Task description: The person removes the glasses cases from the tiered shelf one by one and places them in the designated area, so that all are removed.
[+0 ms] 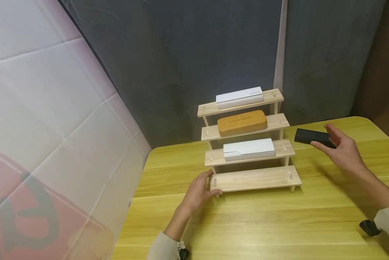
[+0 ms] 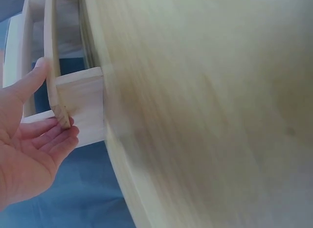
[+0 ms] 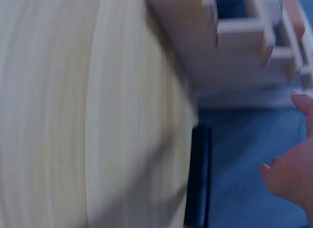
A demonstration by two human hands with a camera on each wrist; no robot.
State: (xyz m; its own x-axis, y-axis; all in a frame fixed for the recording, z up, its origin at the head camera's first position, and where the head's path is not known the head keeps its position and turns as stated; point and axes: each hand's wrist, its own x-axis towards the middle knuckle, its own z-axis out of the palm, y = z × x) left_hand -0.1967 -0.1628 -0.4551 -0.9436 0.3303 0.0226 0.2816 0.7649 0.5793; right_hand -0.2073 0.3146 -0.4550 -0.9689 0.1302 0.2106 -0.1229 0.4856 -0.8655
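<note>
A four-tier wooden display shelf (image 1: 256, 179) stands on the table. At the left end of its lowest tier, my left hand (image 1: 197, 192) grips the board, thumb on one side and fingers curled round the other. The left wrist view shows the board end (image 2: 59, 108) between thumb and fingers. To the right of the shelf lies a black glasses case (image 1: 306, 136) on the table. Over its right end hovers my right hand (image 1: 345, 151), thumb and fingers spread. In the right wrist view, a gap separates this hand (image 3: 291, 174) from the black case (image 3: 198, 176).
The top tier carries a white case (image 1: 239, 98), the second an orange-brown case (image 1: 242, 124), the third another white case (image 1: 249, 149). Behind the yellow wood-grain table (image 1: 256, 224) hangs a dark grey curtain (image 1: 181, 65). A pale printed sheet (image 1: 64, 119) slopes along the left.
</note>
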